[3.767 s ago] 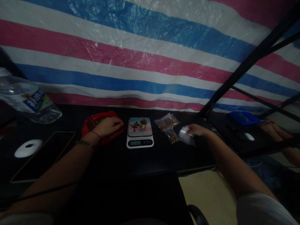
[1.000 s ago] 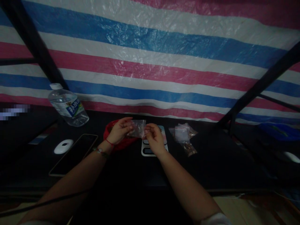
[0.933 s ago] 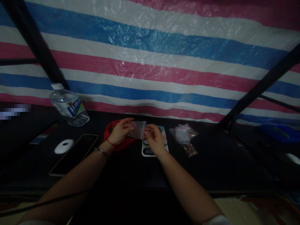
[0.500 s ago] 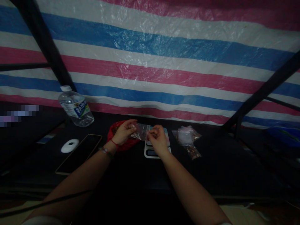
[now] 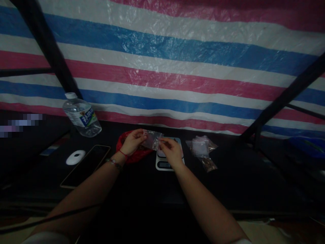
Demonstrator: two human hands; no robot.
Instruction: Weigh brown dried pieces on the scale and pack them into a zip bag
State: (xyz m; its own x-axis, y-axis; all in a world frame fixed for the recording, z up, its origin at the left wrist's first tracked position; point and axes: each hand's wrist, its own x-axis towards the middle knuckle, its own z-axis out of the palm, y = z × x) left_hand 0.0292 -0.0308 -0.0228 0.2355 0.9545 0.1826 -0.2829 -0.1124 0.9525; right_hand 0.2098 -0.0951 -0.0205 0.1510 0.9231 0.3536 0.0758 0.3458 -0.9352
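A small clear zip bag (image 5: 152, 139) is stretched between my two hands, above the gap between a red plastic bag and a scale. My left hand (image 5: 132, 141) pinches its left end, and my right hand (image 5: 171, 149) pinches its right edge. Below my left hand lies the red plastic bag (image 5: 137, 156), with brownish contents partly hidden by the hand. The white kitchen scale (image 5: 160, 167) with a dark display sits under my right hand, which covers part of it. Right of the scale, several small clear bags (image 5: 209, 164) lie in a pile, some with brown contents.
A large clear plastic bottle (image 5: 83, 118) with a white cap stands at the back left. Nearer are a phone (image 5: 86, 166) and a white oval case (image 5: 75, 157) on the black table (image 5: 243, 183). Striped plastic sheeting (image 5: 172, 81) hangs behind, with dark metal bars (image 5: 48, 44) at both sides.
The clear zip bag has tilted and risen slightly at its left end, and now appears spread flatter. Both hands stay close to where they were, still pinching it.
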